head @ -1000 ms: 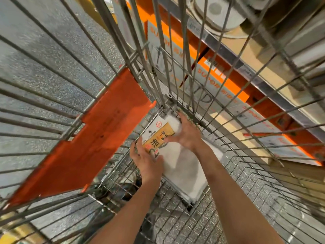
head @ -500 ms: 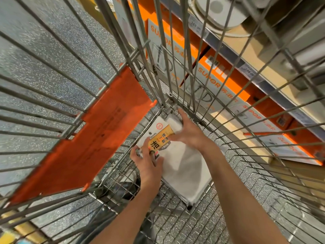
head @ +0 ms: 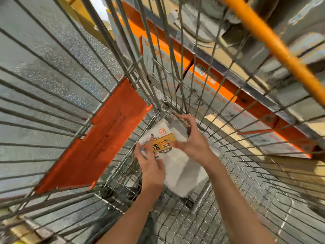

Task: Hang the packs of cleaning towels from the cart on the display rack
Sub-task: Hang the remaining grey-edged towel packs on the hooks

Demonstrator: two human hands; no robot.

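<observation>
A white pack of cleaning towels (head: pixel 182 169) with a yellow and white label lies at the far corner of the wire cart (head: pixel 175 224). More white packs seem to lie stacked beneath it. My left hand (head: pixel 149 164) grips the pack's left edge by the label. My right hand (head: pixel 191 138) curls over the pack's top right corner, fingers wrapped round its upper end. The display rack is not in view.
An orange plastic panel (head: pixel 98 143) lines the cart's left wire wall. Beyond the wires on the right stand shelves with orange and white boxes (head: pixel 202 85). An orange bar (head: pixel 274 46) crosses the top right. Speckled grey floor lies to the left.
The view has swung and dipped closer into the cart. My right hand has slid to the pack's top end and curled round it, lifting that end slightly.
</observation>
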